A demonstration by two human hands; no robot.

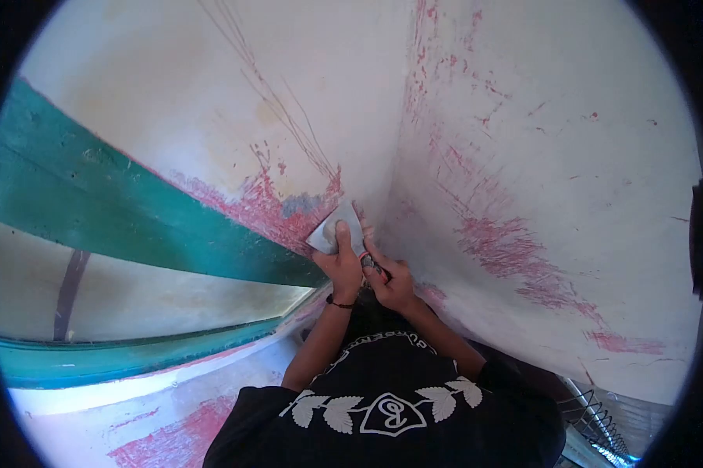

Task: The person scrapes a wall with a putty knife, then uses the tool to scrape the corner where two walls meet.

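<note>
Near the corner where two white walls meet, my left hand (342,261) grips a flat pale plate (337,228), its thumb lying over the face. The plate is tilted beside a patch of red marks (269,210) on the left wall. Just right of it, my right hand (393,285) is closed round a small red and black tool (374,266), with its index finger reaching up toward the plate's right edge. The working end of that tool is too small to make out. A dark band circles my left wrist.
A green painted band (133,203) crosses the left wall down toward my hands, with a teal ledge (133,359) below it. Scratchy red marks (499,246) cover part of the right wall (585,171). Coiled wire (601,421) shows at the lower right.
</note>
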